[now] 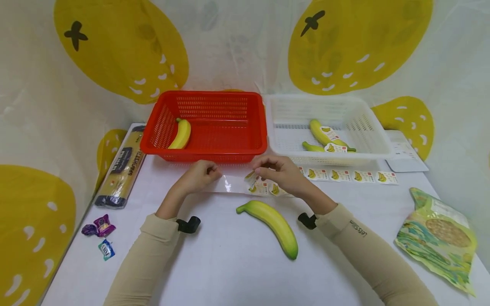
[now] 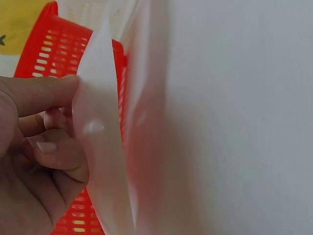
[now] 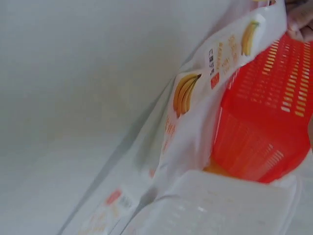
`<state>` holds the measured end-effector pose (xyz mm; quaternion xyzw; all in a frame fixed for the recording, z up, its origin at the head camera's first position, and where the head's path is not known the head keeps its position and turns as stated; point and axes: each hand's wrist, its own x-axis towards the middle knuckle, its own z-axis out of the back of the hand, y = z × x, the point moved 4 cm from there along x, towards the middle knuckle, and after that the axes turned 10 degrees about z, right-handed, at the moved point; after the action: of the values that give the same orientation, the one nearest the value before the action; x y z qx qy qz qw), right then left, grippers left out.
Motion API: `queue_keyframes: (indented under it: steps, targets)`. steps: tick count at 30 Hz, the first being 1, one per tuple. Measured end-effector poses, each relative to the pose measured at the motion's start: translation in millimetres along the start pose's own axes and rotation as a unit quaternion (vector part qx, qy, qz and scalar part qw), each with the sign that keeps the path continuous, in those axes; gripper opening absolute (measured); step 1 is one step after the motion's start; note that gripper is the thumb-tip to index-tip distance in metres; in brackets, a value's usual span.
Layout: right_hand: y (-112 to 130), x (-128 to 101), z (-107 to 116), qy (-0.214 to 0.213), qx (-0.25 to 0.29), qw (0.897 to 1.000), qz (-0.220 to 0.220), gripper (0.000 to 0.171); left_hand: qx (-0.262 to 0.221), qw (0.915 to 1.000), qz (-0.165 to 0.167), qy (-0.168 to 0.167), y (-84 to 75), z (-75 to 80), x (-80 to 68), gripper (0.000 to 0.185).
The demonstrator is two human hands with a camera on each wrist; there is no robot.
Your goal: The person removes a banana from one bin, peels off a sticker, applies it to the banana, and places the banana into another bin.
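While reaching forward with 2 arms (image 1: 134, 263), pinched a long sticker strip (image 1: 260, 188) by its bare part with the curled, nearly closed left hand (image 1: 200, 175), and pinched it farther along with the thumb and finger of the right hand (image 1: 281, 171). Held the strip just in front of the red basket (image 1: 214, 152), shiny and plain near the left hand, with pictures of yellow bananas (image 3: 186, 94) and red squares (image 3: 215, 80) to the right. Had 1 banana (image 1: 274, 219) lying on the table (image 1: 229, 267).
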<state>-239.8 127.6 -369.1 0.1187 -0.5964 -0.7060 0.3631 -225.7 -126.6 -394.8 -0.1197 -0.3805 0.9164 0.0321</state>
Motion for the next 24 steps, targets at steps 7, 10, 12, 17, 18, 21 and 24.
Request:
queue_keyframes:
  steps: [7, 10, 12, 17, 18, 21, 24]
  targets:
    - [2.1, -35.5, 23.3, -0.043, 0.024, 0.998, -0.025, 0.013, 0.005, 0.9995, 0.023, -0.019, 18.0, -0.2, 5.0, 0.034]
    - [0.1, -50.9, 32.0, -0.063, 0.036, 0.997, -0.025, 0.010, -0.011, 0.9992, 0.030, -0.025, 26.1, -0.9, 5.2, 0.028]
    - [-2.3, -58.9, 36.8, -0.075, 0.047, 0.996, -0.023, 0.010, -0.017, 0.9989, 0.029, -0.033, 31.3, -0.5, 4.6, 0.021]
    - [-6.6, -71.8, 46.3, -0.098, 0.071, 0.992, -0.019, 0.012, -0.017, 0.9977, 0.024, -0.061, 40.3, -0.4, 5.8, 0.014]
    - [-7.1, -73.3, 47.4, -0.101, 0.073, 0.992, -0.019, 0.012, -0.017, 0.9975, 0.023, -0.065, 41.3, -0.4, 6.2, 0.014]
    - [-7.4, -76.7, 48.5, -0.107, 0.075, 0.991, -0.022, 0.011, -0.020, 0.9972, 0.021, -0.068, 42.3, -0.5, 6.7, 0.014]
    - [-6.4, -79.4, 48.3, -0.111, 0.072, 0.991, -0.028, 0.010, -0.018, 0.9974, 0.027, -0.065, 42.4, -0.1, 5.8, 0.015]
